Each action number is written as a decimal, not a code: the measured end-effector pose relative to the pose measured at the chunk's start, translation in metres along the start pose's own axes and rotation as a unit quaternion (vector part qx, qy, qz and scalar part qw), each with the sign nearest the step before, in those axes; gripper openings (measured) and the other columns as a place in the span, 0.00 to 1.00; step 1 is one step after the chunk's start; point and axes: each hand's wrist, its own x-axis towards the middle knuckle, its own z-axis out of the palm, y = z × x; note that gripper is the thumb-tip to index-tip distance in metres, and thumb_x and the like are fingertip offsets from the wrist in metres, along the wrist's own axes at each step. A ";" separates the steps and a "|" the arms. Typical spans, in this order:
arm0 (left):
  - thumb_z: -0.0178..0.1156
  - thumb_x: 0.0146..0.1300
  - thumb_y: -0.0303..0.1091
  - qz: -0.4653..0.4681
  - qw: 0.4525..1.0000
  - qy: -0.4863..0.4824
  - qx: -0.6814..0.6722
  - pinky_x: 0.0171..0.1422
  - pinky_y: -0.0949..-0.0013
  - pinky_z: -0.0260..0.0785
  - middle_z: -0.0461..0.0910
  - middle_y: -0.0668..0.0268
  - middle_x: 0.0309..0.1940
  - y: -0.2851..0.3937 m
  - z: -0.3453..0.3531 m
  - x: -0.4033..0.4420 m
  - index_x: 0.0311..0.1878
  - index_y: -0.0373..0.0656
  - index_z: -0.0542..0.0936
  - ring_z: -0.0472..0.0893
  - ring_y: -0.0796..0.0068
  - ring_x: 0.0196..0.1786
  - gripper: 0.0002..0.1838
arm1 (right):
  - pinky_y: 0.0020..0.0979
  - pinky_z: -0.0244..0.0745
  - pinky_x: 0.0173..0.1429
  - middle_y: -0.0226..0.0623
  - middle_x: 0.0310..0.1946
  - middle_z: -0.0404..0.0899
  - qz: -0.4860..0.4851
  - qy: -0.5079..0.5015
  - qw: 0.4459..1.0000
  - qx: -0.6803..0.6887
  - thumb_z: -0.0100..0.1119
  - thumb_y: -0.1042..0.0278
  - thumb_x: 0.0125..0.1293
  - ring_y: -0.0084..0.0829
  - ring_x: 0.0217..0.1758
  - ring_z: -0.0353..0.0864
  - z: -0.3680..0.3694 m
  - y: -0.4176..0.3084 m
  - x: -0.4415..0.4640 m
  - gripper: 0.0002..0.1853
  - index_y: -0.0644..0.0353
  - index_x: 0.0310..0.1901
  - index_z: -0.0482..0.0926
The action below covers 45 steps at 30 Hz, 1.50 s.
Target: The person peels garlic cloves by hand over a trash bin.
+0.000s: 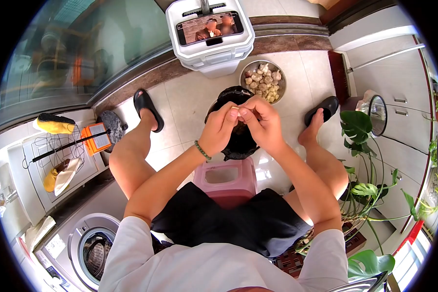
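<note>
My left hand (220, 127) and my right hand (264, 125) meet at the fingertips, both closed in a pinch on a small pale garlic clove (235, 108). Most of the clove is hidden by the thumbs and fingers. Directly beneath them stands a bin lined with a black bag (242, 150), its inside dark with a few brownish scraps. Beyond the hands, a round metal bowl (283, 90) holds garlic bulbs (263, 73) and several peeled-looking cloves (271, 94).
A pink plastic stool (248, 177) is between my legs. A phone (210, 28) showing a video rests on a white-grey box (211, 56) ahead. Leafy plants (365, 190) and cabinets (394, 117) stand right; a shoe rack (53, 155) and washing machine (90, 248) are left.
</note>
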 end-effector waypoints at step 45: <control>0.42 0.78 0.50 -0.080 0.968 -0.151 -0.185 0.36 0.77 0.62 0.70 0.73 0.27 0.001 -0.006 0.003 0.38 0.40 0.73 0.67 0.84 0.30 0.22 | 0.21 0.71 0.37 0.28 0.29 0.72 0.134 -0.037 0.983 0.116 0.46 0.68 0.77 0.17 0.31 0.73 -0.010 -0.005 0.001 0.08 0.60 0.39 0.69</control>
